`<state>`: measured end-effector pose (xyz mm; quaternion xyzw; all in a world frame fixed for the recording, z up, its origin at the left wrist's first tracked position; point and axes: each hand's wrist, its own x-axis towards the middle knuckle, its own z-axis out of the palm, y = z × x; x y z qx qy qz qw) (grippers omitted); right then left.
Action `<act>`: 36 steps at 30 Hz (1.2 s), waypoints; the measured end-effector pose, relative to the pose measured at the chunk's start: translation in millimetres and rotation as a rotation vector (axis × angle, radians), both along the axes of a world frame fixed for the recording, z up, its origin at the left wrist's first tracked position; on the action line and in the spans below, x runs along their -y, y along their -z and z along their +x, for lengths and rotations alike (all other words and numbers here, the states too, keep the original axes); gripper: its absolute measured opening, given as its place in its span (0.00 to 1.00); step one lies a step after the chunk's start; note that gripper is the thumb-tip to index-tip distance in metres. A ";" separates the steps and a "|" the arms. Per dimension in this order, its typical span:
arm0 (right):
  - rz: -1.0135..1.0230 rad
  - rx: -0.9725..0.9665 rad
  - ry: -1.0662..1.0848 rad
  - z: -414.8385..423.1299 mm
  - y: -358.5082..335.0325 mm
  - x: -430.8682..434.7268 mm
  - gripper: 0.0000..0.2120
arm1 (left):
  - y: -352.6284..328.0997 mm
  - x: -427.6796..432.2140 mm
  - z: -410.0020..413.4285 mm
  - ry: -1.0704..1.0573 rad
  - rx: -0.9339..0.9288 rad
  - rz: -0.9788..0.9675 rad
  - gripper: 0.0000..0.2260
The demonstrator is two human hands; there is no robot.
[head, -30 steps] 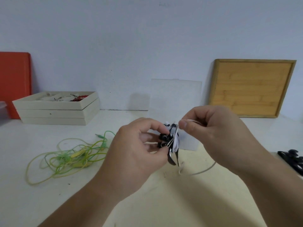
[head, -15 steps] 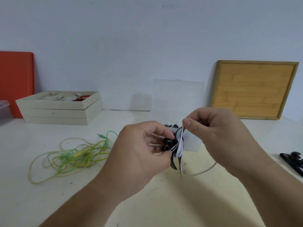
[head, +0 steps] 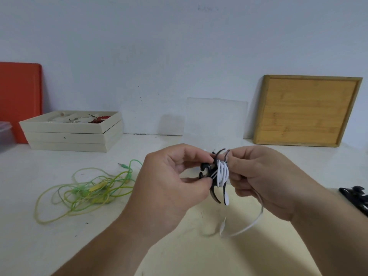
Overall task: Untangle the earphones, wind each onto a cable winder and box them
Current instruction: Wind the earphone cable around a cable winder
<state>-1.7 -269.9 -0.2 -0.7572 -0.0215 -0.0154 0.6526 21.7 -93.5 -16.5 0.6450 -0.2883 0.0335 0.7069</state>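
Above the near table (head: pixel 59 240), our left hand (head: pixel 171 184) pinches the winder (head: pixel 206 168) while our right hand (head: pixel 264 180) clamps the white cord (head: pixel 222 172) just right of it, so we should lay each turn taut and side by side.

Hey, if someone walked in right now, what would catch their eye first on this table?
Dead centre, the left hand pinches a black cable winder while the right hand holds the white earphone cable wrapped round it. Left of them, a tangled green earphone cable lies loose on the table.
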 end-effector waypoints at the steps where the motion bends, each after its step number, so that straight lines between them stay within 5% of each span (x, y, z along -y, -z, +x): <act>1: -0.002 -0.002 -0.004 0.7 1.3 -0.9 0.20 | -0.2 -0.4 0.9 0.003 -0.008 -0.014 0.12; 7: 0.086 -0.064 -0.070 0.6 2.4 -1.8 0.20 | -2.9 -2.7 2.6 0.120 -0.144 -0.151 0.15; 13: -0.057 -0.084 -0.126 -0.6 7.0 -6.0 0.14 | -0.7 -3.0 7.9 0.066 -0.222 -0.204 0.11; 25: -0.267 -0.195 -0.250 -10.2 0.3 -9.6 0.12 | 0.1 -5.6 11.7 -0.424 0.027 0.091 0.12; 36: -0.501 0.146 -0.240 -17.3 -11.2 -13.3 0.10 | 6.4 -3.1 5.7 -0.471 0.212 0.367 0.15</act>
